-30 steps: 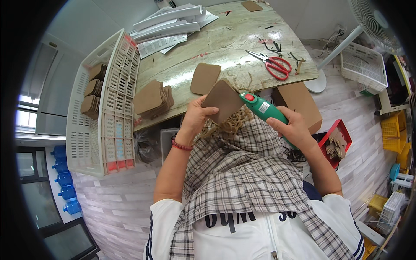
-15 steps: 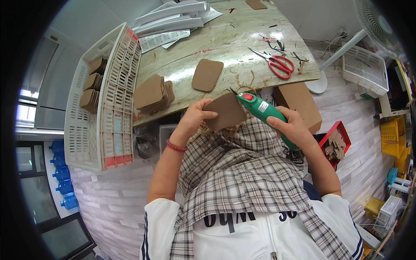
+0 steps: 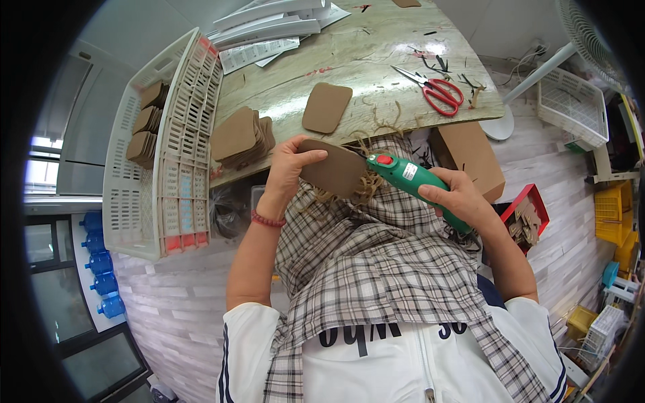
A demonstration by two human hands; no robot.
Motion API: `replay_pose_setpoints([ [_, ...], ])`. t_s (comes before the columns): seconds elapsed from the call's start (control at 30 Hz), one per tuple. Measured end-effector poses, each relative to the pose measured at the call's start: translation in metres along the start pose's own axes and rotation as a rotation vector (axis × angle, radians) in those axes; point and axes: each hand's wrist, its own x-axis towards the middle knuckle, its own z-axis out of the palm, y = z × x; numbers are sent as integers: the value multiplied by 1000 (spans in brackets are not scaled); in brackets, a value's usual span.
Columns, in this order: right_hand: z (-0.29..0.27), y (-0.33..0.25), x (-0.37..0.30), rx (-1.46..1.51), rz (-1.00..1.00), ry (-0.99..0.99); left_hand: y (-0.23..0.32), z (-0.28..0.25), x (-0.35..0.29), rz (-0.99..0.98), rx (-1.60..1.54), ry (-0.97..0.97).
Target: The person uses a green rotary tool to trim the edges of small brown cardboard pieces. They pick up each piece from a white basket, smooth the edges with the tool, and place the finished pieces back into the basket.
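Note:
My left hand (image 3: 290, 166) pinches a brown rounded-corner pad (image 3: 334, 169) by its left edge, above my lap. In my right hand (image 3: 459, 196) is a green handheld electric cutter (image 3: 411, 176) with a red button; its tip meets the pad's right edge. Thin brown trimmings (image 3: 368, 189) hang around the pad and lie on my checked apron (image 3: 363, 269). On the table just beyond, a single similar pad (image 3: 327, 107) lies flat, with a stack of pads (image 3: 240, 138) to its left.
Red-handled scissors (image 3: 440, 94) and dark scraps lie on the table (image 3: 289, 87). At left stands a white plastic crate (image 3: 181, 154) with more pads inside. A cardboard box (image 3: 470, 161) and a red box (image 3: 527, 215) of brown pieces sit at right. Papers (image 3: 269, 30) lie at the back.
The held pad has shifted left and turned in my left hand. The cutter's tip has moved slightly down and is now at the pad's right edge.

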Motion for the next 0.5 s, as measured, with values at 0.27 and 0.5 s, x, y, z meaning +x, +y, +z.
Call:
replay_pose_setpoints([
  [0.27, 5, 1, 1, -12, 7, -11, -2, 11, 1, -85, 54, -67],
  [0.5, 7, 2, 4, -28, -10, -19, -3, 21, 2, -158, 119, -161],
])
